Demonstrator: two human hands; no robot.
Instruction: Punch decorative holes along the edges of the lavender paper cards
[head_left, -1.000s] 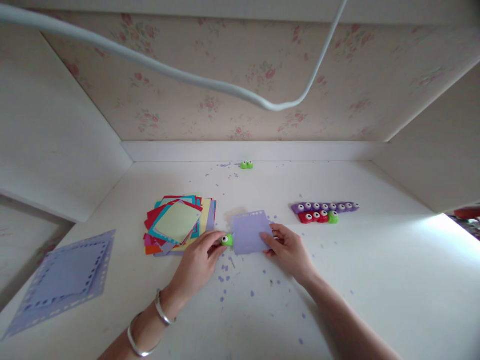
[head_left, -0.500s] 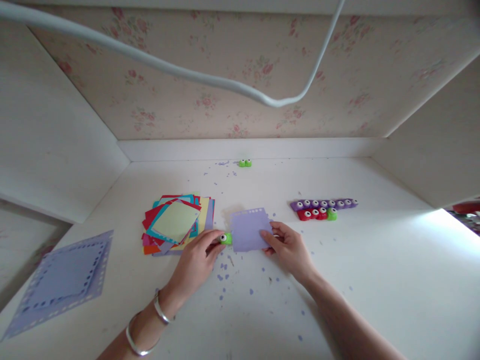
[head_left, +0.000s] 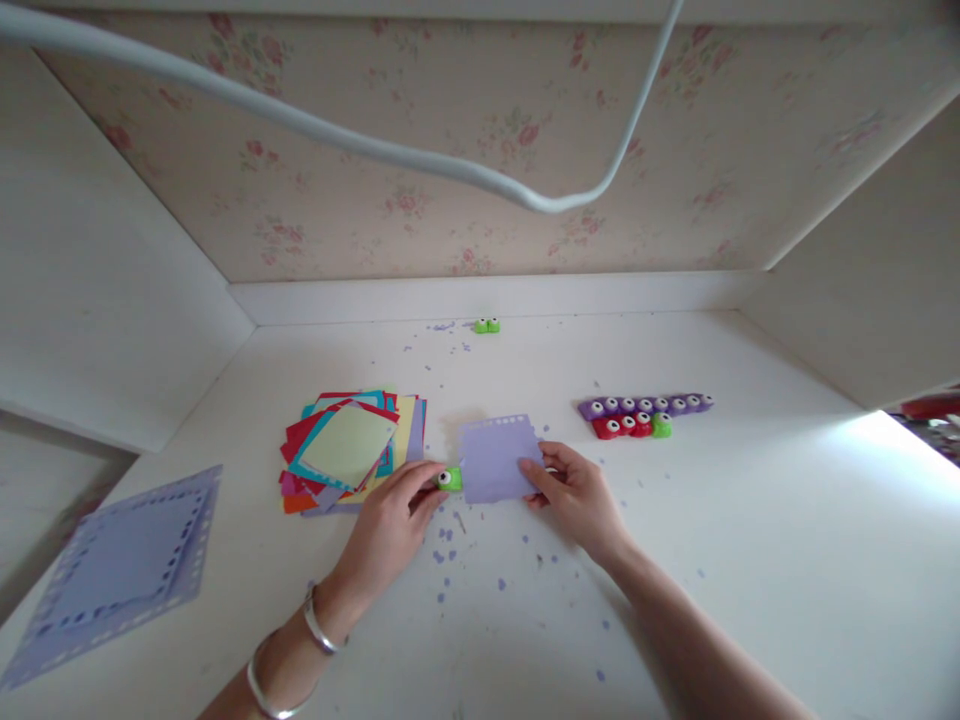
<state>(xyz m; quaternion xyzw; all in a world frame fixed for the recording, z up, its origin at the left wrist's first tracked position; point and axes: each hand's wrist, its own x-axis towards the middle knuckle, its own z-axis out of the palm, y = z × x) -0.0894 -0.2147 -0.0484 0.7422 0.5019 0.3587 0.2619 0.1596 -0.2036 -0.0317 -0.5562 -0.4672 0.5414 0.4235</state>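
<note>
Between the thumb and fingers of my left hand (head_left: 397, 510) is a small green paper punch (head_left: 450, 479) with a white-and-black eye on top. The punch sits at the left edge of a square purple paper sheet (head_left: 491, 460). A row of punched holes runs along the sheet's far edge. My right hand (head_left: 574, 490) pinches the sheet at its right side, thumb on top and fingers partly hidden beneath. Whether the punch is pressed down, I cannot tell.
A stack of coloured paper (head_left: 345, 445) lies left of my hands. Further left are purple sheets with punched borders (head_left: 120, 565). Purple and red punches (head_left: 626, 425) stand in rows at right, with a green one. Two green punches (head_left: 487, 326) are near the wall. Purple scraps (head_left: 446, 535) dot the table.
The camera view has shifted slightly. Both hands, the green punch and the purple sheet keep nearly the same positions relative to each other.
</note>
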